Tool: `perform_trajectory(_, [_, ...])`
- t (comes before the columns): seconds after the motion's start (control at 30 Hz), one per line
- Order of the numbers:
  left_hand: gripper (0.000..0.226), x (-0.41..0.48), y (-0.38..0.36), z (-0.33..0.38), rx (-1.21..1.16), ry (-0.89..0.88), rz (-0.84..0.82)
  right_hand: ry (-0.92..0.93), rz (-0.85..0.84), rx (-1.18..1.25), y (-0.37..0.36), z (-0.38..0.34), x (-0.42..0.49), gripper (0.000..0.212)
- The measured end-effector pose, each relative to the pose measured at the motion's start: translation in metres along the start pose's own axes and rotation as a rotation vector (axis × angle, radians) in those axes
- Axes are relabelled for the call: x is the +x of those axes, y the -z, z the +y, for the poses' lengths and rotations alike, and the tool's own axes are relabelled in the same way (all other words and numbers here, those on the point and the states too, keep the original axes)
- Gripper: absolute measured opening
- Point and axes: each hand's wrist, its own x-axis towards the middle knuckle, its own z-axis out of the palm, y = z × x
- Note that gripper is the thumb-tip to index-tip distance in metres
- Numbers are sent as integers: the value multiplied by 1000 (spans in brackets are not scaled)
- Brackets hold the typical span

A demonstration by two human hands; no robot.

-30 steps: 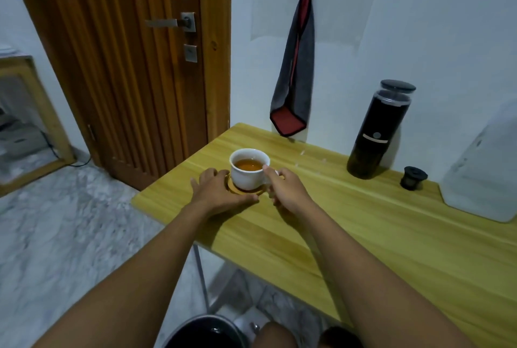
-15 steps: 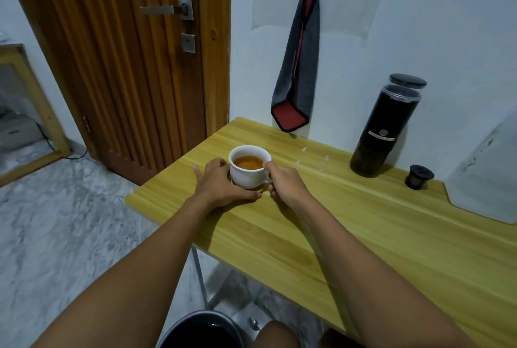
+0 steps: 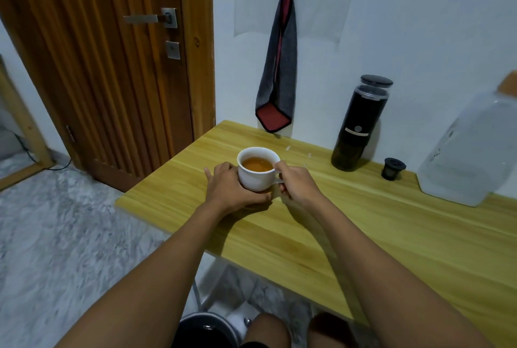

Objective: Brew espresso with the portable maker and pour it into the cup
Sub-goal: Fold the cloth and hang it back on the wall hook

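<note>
Curled round cup (image 3: 256,177) base, left grip (image 3: 232,189), right grip (image 3: 296,184) pinching its handle (image 3: 279,181), handle mostly hidden.

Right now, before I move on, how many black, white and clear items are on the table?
Black: 2, the portable espresso maker and the small filter basket
White: 1, the cup
Clear: 1, the translucent container
Total: 4
</note>
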Motion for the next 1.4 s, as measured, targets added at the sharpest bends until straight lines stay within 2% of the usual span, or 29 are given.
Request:
perform_trajectory(0.23, [85,-19,-36,61,-45,-49,-36,39,116,-79,65,11,-34,36])
perform_trajectory(0.47, [75,-43,-75,121,-106,-132,-145,-8,243,-119,132,40,-69,39])
perform_trajectory(0.7, [76,-59,-110,159,-139,-172,-227,-50,342,-4,171,67,-94,32])
perform_trajectory(0.93, [74,-62,-134,174,-121,-164,-225,-67,382,-37,188,80,-99,38])
perform_trajectory(1.03, [80,-62,-136,173,-133,-141,-237,-74,364,-50,188,83,-96,45])
perform_trajectory(1.23, [89,-61,-141,169,-109,-156,-221,-91,364,-43,187,90,-97,43])
perform_trajectory(1.4, [83,-57,-138,170,-22,-180,-254,-84,347,-53,190,90,-99,48])
